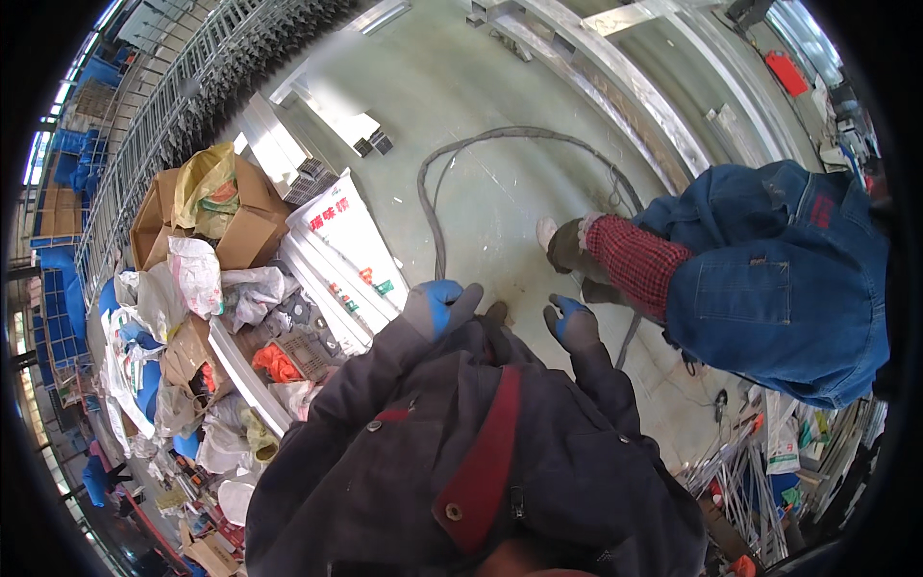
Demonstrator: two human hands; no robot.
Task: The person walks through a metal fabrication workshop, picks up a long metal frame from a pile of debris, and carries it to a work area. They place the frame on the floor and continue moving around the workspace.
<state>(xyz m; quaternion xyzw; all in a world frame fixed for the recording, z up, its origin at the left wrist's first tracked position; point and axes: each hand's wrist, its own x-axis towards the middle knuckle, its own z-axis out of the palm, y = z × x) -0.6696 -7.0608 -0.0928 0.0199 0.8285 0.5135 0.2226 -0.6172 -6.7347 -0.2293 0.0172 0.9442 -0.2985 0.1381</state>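
My left hand point(438, 310), in a grey and blue work glove, is held in front of my dark jacket with its fingers curled in. Whatever it may hold is hidden. A thick dark cable point(430, 207) loops over the floor and passes out of sight behind this hand; I cannot tell whether they touch. Off to the right, my right hand point(578, 327) wears a similar glove. Its thumb and fingers stand apart, with nothing visible between them. Nearest to it is a person in a blue denim jacket point(769, 288), bent forward, with a red checked sleeve point(635, 264).
Left of me lie a white printed board point(351, 240), an open cardboard box point(252, 226), plastic bags and an orange bag point(279, 361). Long metal profiles point(615, 87) lie at the far right. Thin metal strips point(750, 490) are heaped at the near right.
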